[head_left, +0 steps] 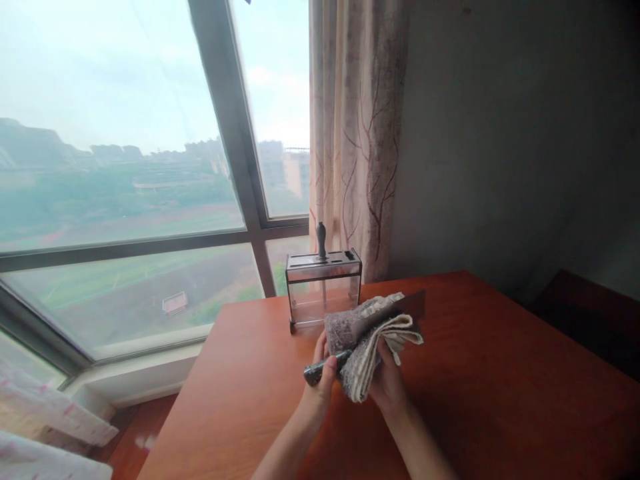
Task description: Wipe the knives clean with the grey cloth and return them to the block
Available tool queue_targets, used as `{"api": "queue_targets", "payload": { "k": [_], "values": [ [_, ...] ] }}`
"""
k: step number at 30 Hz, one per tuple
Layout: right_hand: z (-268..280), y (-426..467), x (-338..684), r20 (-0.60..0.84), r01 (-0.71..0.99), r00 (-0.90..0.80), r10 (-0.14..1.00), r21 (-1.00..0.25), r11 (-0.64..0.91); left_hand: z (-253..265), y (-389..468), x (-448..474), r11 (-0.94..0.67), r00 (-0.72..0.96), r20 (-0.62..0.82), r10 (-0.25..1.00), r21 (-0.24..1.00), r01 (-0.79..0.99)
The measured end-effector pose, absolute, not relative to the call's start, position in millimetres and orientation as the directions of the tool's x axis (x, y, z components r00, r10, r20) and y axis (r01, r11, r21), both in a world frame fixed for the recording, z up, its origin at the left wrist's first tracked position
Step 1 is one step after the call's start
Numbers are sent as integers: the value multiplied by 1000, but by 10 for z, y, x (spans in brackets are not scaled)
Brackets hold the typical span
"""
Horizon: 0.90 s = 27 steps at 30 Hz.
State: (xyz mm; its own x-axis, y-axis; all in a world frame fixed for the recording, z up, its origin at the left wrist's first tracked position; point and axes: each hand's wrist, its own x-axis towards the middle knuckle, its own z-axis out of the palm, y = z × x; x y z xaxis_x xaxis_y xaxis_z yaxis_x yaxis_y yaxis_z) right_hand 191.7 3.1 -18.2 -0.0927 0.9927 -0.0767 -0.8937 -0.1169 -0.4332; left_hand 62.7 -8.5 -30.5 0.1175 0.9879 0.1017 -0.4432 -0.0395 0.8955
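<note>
My left hand point(323, 383) is closed on the dark handle of a kitchen knife point(385, 316), whose broad blade points away to the right. A folded grey and cream cloth point(363, 370) lies around the blade on both sides, and the blade's far end sticks out past it. My right hand point(389, 385) grips the cloth from below and the right, its fingers partly hidden by the folds. Both hands hold these things above the table. Just behind them stands a clear-sided knife block point(324, 270) with one grey-handled tool point(321, 240) upright in its top slot.
The reddish-brown wooden table point(225, 393) reaches from me to the window point(150, 240) and the dark wall point(500, 153). A patterned curtain point(365, 133) hangs behind the knife block. Pale fabric point(50, 413) hangs at the lower left, beside the window sill point(145, 370).
</note>
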Motion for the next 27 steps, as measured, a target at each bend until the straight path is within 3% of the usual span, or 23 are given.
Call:
{"api": "queue_targets", "payload": {
  "k": [4,11,14,17,20,23,27],
  "values": [
    [-221,-11,1804,-73,-841,-120,990,-522,-140,-171,-111,584,-93,1,102,995,912,-400],
    [-161,6,1764,42,-549,187,981,-824,140,-115,-7,386,-88,-58,69,996,883,-461],
    [-142,39,1815,71,-444,228,971,-880,168,-134,50,314,-97,-26,96,995,890,-445],
    [-154,63,1887,-21,-574,224,974,-811,114,-125,49,318,-108,-7,117,993,890,-443],
    [-157,57,1944,-74,-799,151,986,-597,77,-109,-13,421,-119,-34,115,993,901,-418],
    [-146,30,1966,-46,-899,48,998,-438,23,-125,-81,583,-100,16,117,993,902,-420],
    [-173,-28,1913,-31,-888,-63,998,-454,-70,-194,-115,713,-91,19,109,994,900,-426]
  ]
}}
